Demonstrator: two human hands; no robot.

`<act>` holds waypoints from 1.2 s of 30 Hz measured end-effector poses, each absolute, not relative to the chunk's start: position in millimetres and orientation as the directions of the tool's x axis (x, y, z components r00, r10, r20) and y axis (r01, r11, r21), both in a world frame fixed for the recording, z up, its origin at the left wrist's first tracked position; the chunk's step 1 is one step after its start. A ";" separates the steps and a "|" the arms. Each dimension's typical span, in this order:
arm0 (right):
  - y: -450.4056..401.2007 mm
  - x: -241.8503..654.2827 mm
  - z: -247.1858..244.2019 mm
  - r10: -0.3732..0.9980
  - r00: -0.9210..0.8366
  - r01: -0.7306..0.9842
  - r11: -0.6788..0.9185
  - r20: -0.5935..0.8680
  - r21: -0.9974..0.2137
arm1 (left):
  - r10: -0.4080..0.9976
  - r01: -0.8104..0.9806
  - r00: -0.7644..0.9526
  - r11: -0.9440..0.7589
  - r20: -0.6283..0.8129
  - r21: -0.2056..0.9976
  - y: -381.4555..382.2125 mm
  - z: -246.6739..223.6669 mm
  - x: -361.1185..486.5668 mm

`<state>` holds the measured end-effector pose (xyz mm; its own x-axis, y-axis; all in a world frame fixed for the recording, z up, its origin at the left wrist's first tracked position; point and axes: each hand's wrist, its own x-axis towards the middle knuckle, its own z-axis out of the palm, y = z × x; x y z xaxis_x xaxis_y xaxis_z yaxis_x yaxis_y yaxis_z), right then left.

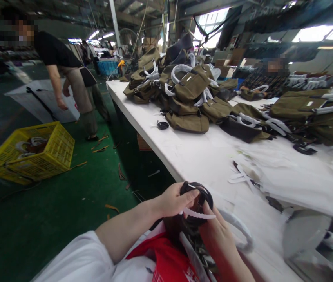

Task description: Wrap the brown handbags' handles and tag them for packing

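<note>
Close to my body, at the table's edge, a coiled black strap (204, 190) is between my two hands. My left hand (178, 199) is closed around its left side, thumb lying over the coil. From below right, my right hand (216, 225) pinches the coil's lower right part. A thin whitish strip (198, 214) with a wavy edge crosses in front of the coil between the hands. Beneath them, partly hidden by my hands, is a bag with a pale wrapped handle (244, 235) looping onto the table. A red cloth (160, 258) covers my lap.
Olive bags (190, 84) with wrapped handles are heaped on the white table (184, 152). Another black strap coil (162, 125) lies nearby. A yellow crate (57, 145) stands on the green floor at left, near a bending person (63, 58). Another person (266, 78) sits across the table.
</note>
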<state>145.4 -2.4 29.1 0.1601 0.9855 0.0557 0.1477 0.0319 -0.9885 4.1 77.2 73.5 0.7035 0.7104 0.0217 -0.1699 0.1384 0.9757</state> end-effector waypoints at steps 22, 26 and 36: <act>-22.1 160.5 48.3 0.959 0.076 -0.538 -0.192 -0.274 -0.821 | 0.660 -0.122 0.751 0.180 -0.028 0.976 93.1 58.9 7.0; -56.1 183.5 55.0 0.951 0.273 -0.402 -0.022 -0.143 -0.915 | 0.750 -0.004 0.654 -0.124 0.097 0.992 102.4 58.9 9.5; -85.2 215.2 22.8 0.993 0.063 0.238 -0.116 -0.104 -0.964 | 0.537 0.596 0.791 -0.784 -0.292 0.175 84.4 22.7 34.2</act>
